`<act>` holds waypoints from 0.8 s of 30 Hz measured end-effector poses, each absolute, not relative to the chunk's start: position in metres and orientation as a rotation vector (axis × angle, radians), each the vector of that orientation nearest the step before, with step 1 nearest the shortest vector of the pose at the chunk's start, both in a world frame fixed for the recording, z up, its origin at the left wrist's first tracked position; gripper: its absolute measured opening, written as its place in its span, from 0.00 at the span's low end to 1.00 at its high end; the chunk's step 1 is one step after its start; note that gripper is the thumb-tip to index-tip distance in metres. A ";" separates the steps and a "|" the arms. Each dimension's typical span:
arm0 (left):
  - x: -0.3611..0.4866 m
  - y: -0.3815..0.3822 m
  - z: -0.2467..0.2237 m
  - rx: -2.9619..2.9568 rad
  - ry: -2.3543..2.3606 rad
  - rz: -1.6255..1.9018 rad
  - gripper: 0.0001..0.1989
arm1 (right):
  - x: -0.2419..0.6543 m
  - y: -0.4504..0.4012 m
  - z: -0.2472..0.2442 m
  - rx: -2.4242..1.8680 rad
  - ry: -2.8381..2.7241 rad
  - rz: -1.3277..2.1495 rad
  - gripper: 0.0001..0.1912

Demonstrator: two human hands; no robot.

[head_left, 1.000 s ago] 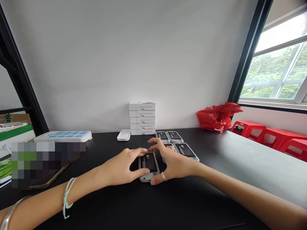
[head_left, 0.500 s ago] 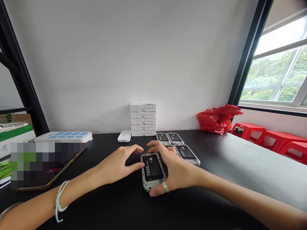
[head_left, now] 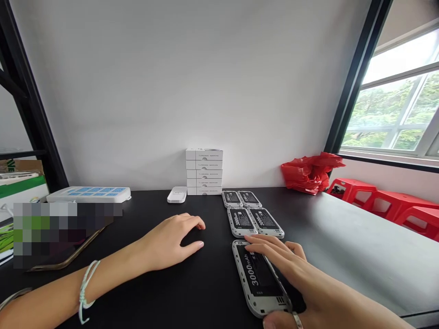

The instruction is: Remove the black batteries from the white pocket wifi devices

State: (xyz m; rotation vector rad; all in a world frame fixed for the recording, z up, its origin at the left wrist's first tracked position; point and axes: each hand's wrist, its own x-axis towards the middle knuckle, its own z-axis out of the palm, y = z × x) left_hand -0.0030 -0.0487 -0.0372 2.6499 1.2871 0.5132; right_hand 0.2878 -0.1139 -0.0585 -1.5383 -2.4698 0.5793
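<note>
Holding near device (head_left: pixel 255 274) in right hand (head_left: pixel 300 276), probably aligning with four other devices (head_left: pixel 242 221); needs squaring, then releasing; with left hand (head_left: pixel 173 240) empty, thumb wide of fingers.

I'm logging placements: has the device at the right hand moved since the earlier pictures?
Yes: the device has moved right and nearer the person, judged against the white box stack.

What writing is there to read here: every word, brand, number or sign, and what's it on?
"3000mAh": on the battery beside the right hand.
"3000mAh": on each of the two middle-row batteries.
Back-row batteries: too small to read.
Stacked white boxes: print too small.
White covers: faint marks, unreadable.
Cardboard box: green lettering, unclear.
No brand is legible.
</note>
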 end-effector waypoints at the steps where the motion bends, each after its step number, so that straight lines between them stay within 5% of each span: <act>1: -0.004 -0.048 -0.038 2.656 1.284 0.511 0.13 | 0.288 -0.114 -0.057 -1.543 -2.491 0.562 0.45; 13: -0.002 -0.050 -0.041 2.683 1.230 0.519 0.11 | 0.293 -0.082 -0.036 -1.407 -2.544 0.398 0.44; 17: 0.001 -0.050 -0.039 2.668 1.287 0.537 0.08 | 0.294 -0.014 -0.010 -1.363 -2.429 0.419 0.31; 24: 0.000 -0.048 -0.035 2.540 1.440 0.362 0.11 | 0.285 0.111 -0.008 -1.418 -2.403 0.639 0.47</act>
